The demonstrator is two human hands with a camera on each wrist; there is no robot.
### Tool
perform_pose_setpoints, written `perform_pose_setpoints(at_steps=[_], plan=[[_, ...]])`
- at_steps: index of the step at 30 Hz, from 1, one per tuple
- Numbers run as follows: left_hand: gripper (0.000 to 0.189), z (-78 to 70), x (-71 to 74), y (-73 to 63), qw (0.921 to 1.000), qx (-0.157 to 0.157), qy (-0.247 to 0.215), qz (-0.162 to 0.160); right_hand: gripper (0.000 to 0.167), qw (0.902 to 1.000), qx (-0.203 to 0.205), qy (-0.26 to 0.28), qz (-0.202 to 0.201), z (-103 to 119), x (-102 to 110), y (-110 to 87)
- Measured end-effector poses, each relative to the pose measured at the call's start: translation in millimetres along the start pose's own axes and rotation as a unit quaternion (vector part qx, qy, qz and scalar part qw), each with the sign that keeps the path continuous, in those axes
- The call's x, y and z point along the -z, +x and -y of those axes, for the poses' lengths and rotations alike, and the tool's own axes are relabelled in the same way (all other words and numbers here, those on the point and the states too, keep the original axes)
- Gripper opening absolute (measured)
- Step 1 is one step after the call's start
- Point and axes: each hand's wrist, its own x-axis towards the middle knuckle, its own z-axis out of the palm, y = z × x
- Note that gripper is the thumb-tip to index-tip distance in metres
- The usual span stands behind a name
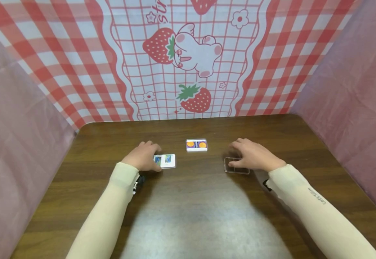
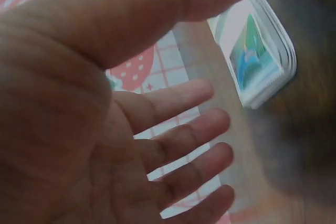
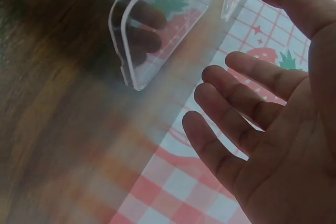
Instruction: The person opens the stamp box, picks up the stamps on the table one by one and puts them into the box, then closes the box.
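My left hand (image 1: 142, 157) is at the left end of a small stack of white cards (image 1: 169, 161) with blue and green pictures. Seen from the left wrist, its fingers are straight and spread, and the thumb overlaps the near end of the stack. My right hand (image 1: 256, 155) hovers over a clear plastic case (image 1: 237, 170) on the table, its thumb above the case. From the right wrist, that hand's fingers are spread and only gently bent, with nothing between them. Dark finger shapes show in the shiny plastic.
A flat clear case with an orange and purple picture (image 1: 196, 145) lies between the hands, farther back. The brown wooden table (image 1: 188, 201) ends at a hanging cloth with strawberries (image 1: 194, 100). Pink curtains (image 1: 22, 118) stand on both sides.
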Motion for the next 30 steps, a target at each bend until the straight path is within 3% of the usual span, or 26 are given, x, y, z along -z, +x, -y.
perform_pose_setpoints(at_steps=[9,30], plan=[[0.065,10.8,-1.0,-0.3,0.9996,0.003,0.02,0.018,0.067,1.0,-0.004,0.003,0.004,-6,-1,-1.6],[0.058,11.4,-8.3,1.0,0.9999,-0.011,0.005,-0.004,0.056,0.9995,-0.018,0.014,0.021,-12,-6,2.3]])
